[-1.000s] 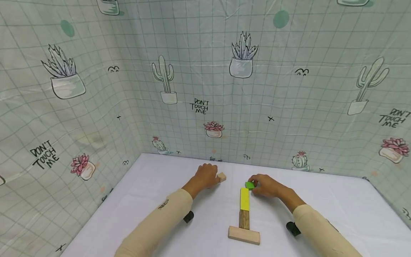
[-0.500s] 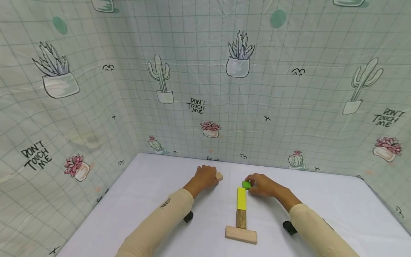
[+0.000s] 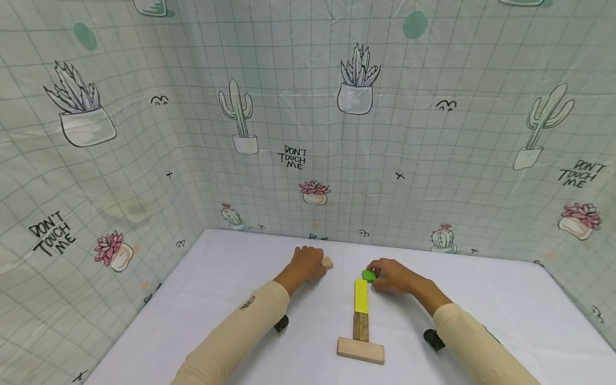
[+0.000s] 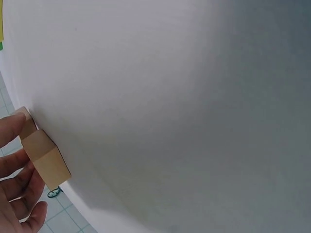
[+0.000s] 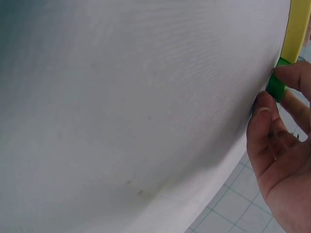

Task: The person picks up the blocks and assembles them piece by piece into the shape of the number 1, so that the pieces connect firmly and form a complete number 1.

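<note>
At the far part of the table, my left hand [image 3: 307, 264] pinches a small pale wooden block [image 3: 328, 263]. In the left wrist view, two pale wood pieces show at the fingertips: a larger block [image 4: 52, 168] and a smaller piece [image 4: 28, 127] under the thumb. Whether they are joined I cannot tell. My right hand [image 3: 393, 276] pinches a small green block [image 3: 368, 276] between thumb and forefinger, at the far end of a yellow block [image 3: 361, 297]. In the right wrist view the green block [image 5: 277, 87] appears to touch the yellow one.
Nearer me, a dark brown wooden block [image 3: 361, 327] continues the line from the yellow block down to a pale wooden block [image 3: 361, 351] lying crosswise. Black wrist devices [image 3: 434, 340] hang under both forearms. Patterned cloth [image 3: 269, 187] rises behind the white table [image 3: 308, 342].
My left hand has shifted slightly right and covers more of the small wooden block. The right hand stays on the green block. The head view has turned a little to the right.
</note>
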A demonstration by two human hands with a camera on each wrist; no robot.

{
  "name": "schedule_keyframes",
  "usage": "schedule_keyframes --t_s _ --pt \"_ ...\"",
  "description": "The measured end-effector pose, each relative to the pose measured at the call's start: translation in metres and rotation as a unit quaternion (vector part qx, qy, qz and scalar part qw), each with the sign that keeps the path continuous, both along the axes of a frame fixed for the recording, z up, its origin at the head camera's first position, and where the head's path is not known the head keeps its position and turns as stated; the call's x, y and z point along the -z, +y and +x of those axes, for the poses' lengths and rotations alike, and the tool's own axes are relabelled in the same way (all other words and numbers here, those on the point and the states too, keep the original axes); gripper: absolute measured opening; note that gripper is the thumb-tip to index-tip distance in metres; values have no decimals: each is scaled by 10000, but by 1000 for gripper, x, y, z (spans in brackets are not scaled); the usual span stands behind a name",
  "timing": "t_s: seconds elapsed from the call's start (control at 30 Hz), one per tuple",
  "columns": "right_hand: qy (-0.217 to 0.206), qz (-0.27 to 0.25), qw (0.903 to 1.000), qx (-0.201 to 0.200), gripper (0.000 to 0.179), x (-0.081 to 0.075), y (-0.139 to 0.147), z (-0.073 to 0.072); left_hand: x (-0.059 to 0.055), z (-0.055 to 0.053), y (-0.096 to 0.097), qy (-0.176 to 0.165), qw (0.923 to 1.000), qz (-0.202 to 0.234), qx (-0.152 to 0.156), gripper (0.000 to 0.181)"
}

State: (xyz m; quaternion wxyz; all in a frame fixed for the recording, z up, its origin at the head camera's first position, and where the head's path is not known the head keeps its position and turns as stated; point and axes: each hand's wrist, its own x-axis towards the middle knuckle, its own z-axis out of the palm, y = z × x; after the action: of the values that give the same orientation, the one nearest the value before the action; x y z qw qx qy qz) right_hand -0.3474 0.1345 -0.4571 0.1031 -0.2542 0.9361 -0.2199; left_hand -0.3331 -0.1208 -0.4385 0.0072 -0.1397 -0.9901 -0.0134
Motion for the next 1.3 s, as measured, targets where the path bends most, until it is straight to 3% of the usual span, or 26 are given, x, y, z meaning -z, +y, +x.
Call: schedule_keyframes --t_s 0.77,1.13,1.3 --pt "-18 -55 9999 -90 37 -2 3 -1 -4 -3 9 -442 9984 318 171 26" --pt "-74 -64 9999 -33 37 -1 1 2 -2 0 16 -721 9966 392 -58 26" --pt "-60 -84 9999 -80 36 -1 1 1 -4 2 17 -650 9972 359 96 24"
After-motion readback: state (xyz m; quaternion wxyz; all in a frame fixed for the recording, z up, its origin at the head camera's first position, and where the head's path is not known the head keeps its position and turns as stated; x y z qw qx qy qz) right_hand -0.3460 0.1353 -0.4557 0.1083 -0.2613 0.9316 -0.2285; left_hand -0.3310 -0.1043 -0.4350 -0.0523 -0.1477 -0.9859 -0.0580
